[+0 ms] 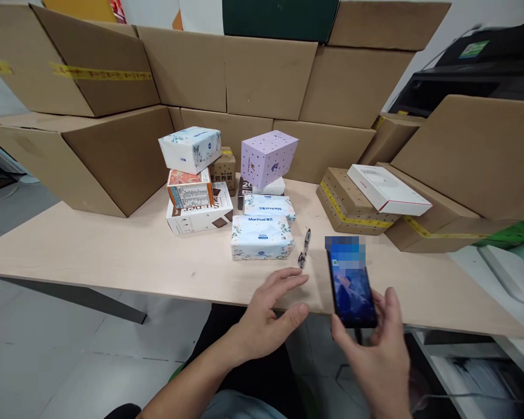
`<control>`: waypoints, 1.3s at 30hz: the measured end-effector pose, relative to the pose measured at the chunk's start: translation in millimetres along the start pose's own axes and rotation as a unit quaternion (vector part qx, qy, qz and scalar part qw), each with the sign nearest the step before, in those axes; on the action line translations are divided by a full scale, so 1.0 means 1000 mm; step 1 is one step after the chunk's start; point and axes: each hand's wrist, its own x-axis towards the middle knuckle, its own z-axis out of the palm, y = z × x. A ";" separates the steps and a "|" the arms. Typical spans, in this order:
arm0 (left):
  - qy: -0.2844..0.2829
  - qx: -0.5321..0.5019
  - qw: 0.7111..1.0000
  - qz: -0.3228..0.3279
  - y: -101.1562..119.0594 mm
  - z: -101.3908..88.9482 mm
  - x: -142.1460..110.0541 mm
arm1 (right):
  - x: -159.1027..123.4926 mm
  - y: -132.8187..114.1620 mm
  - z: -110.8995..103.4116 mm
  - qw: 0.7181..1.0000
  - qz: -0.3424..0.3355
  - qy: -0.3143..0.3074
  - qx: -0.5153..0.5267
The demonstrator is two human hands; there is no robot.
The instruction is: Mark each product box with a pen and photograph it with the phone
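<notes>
My right hand (375, 343) grips the lower end of a smartphone (353, 294) with a lit blue screen, held tilted at the table's front edge; part of its screen is blurred out. A dark cable hangs below the phone. To its left, my left hand (279, 308) hovers over the table edge, fingers apart and holding nothing. Just beyond its fingertips lies a pen (304, 247). Past the pen, a white-and-blue tissue pack (262, 237) lies in front of a second tissue pack (269, 206).
On the wooden table (148, 265), a tissue pack (191, 149) tops stacked boxes at left. A purple box (267, 156) stands behind the middle packs. Taped cardboard boxes (353, 201) carry a flat white box (388, 189) at right. Large cardboard boxes (122, 157) wall the back and left.
</notes>
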 end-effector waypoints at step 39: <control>0.172 0.374 0.909 0.062 -0.002 -0.068 0.024 | 0.085 -0.092 0.045 0.969 -0.168 -0.103 0.149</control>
